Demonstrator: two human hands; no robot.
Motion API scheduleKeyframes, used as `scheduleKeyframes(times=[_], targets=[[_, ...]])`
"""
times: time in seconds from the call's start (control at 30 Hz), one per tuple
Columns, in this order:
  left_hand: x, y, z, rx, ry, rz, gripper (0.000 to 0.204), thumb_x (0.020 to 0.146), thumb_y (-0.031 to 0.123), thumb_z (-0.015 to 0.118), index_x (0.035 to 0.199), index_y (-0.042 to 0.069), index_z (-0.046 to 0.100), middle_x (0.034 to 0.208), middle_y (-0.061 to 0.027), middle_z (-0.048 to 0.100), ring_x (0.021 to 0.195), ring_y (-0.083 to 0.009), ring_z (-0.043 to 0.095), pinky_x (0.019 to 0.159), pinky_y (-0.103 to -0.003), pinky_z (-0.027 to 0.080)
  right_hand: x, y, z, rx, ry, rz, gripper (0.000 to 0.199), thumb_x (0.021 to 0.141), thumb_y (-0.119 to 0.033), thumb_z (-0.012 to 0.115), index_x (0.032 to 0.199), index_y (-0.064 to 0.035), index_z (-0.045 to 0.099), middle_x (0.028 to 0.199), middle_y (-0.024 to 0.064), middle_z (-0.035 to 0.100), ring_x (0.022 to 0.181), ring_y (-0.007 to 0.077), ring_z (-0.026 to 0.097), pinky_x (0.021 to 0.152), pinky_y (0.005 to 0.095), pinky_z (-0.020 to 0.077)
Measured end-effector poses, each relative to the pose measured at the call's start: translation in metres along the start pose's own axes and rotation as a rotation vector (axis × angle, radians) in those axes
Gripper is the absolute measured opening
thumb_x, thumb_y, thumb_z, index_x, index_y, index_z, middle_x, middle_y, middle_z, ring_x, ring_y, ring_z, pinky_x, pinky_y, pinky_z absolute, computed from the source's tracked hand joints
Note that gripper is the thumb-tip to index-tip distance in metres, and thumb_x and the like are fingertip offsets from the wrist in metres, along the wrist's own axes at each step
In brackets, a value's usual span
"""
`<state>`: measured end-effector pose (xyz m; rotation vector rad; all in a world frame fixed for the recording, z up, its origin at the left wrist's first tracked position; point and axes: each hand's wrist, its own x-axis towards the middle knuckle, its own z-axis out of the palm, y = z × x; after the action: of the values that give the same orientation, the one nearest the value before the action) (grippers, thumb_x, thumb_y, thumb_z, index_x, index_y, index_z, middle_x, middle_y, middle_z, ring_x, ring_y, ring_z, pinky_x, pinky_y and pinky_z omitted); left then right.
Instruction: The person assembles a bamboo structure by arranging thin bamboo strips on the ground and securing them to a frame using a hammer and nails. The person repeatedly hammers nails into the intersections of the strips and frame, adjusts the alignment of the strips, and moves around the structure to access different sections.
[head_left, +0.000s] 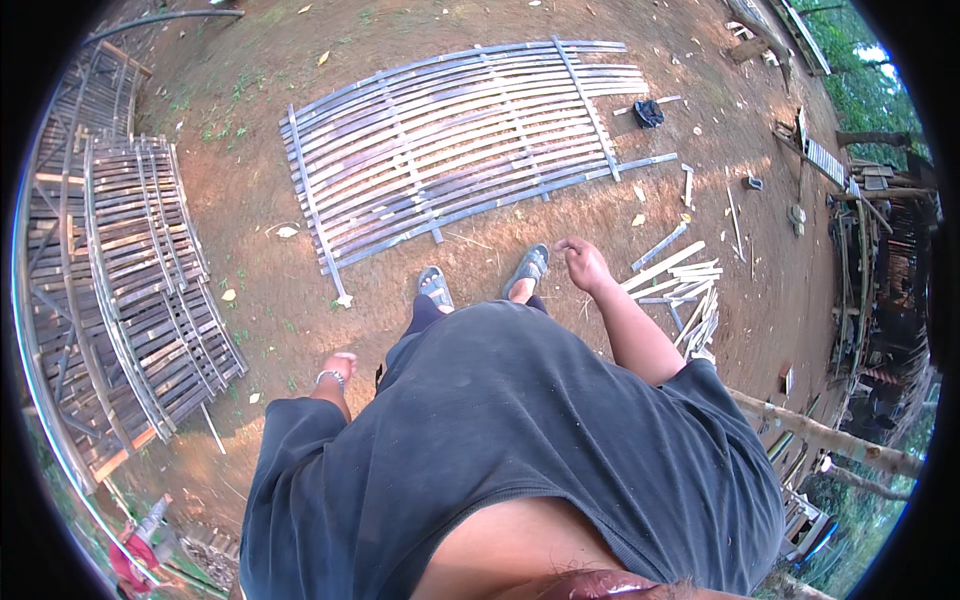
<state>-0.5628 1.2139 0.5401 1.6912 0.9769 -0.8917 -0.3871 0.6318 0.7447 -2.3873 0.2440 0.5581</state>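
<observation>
My right hand point(584, 266) hangs over the dirt just right of my right sandal point(533, 262). Its fingers bend loosely, a gap shows between them, and I see nothing held. At my left side, my left hand point(341, 367) hangs low with a bracelet point(330, 377) at the wrist; its fingers are too foreshortened to read, and no held thing shows. Ahead of my feet, a large slatted panel point(455, 140) of long strips lies flat, with several crosspieces over it. Neither hand touches it. Loose pale strips point(685, 275) lie piled beyond my right hand.
Another slatted frame point(150, 270) stands along the left. A black bag point(648, 114) sits off the panel's right end. Posts and stacked wood point(870, 290) line the right side, with a log point(830, 435) nearer me. Red cloth point(133, 560) shows at lower left.
</observation>
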Motion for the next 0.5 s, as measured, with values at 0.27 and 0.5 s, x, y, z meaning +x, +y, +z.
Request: scheduleKeyframes(times=[0.27,0.5], targets=[[-0.027,0.217,0.051,0.151,-0.134,0.486,0.02,0.086,0.007,0.06,0.099,0.004,0.075,0.091,-0.0029,0.074,0.081,-0.0107,0.065,0.077,-0.026,0.051,-0.102,0.161,0.025,-0.245,-0.028,0.327,0.03,0.093,-0.021,0.046,0.111,-0.0034,0.062,0.106,0.0275,0.065,0.105,0.0449,0.06,0.092,0.05,0.047],[-0.004,0.245,0.078,0.345,0.0,0.513,0.025,0.09,0.028,0.064,0.093,0.007,0.076,0.093,-0.0047,0.075,0.082,-0.0201,0.066,0.075,-0.033,0.048,-0.158,0.226,0.024,0.164,-0.008,0.511,0.028,0.087,-0.013,0.052,0.111,-0.0059,0.066,0.09,0.0147,0.07,0.086,0.0243,0.068,0.079,0.0346,0.0526]])
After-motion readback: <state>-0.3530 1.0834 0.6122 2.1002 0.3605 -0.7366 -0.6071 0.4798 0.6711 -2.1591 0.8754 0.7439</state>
